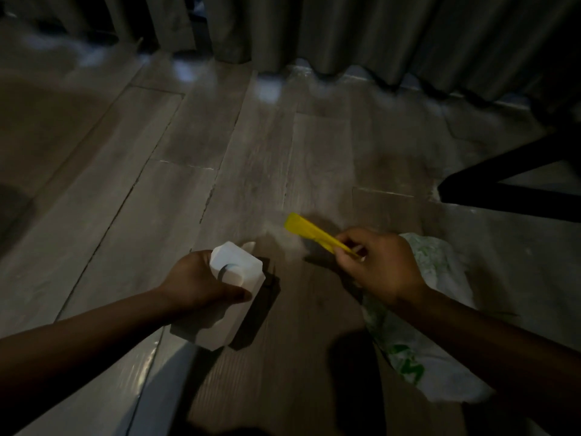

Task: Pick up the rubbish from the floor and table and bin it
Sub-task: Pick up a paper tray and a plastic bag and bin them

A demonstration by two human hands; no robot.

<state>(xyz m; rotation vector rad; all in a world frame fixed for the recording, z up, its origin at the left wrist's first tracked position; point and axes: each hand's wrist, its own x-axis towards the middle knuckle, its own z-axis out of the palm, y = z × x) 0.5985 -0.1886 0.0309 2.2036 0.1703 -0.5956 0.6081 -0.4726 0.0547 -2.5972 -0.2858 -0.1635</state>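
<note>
My left hand grips a smooth, faceted white carton, top end away; my right hand pinches a flat yellow strip pointing up-left.

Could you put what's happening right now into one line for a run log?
left hand: grips white carton | right hand: pinches yellow strip | printed plastic bag: beneath right wrist | place: above wooden floor

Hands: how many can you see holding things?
2. The left hand grips a white carton low in the middle; the right hand pinches a yellow strip just beside it. No others show.
</note>
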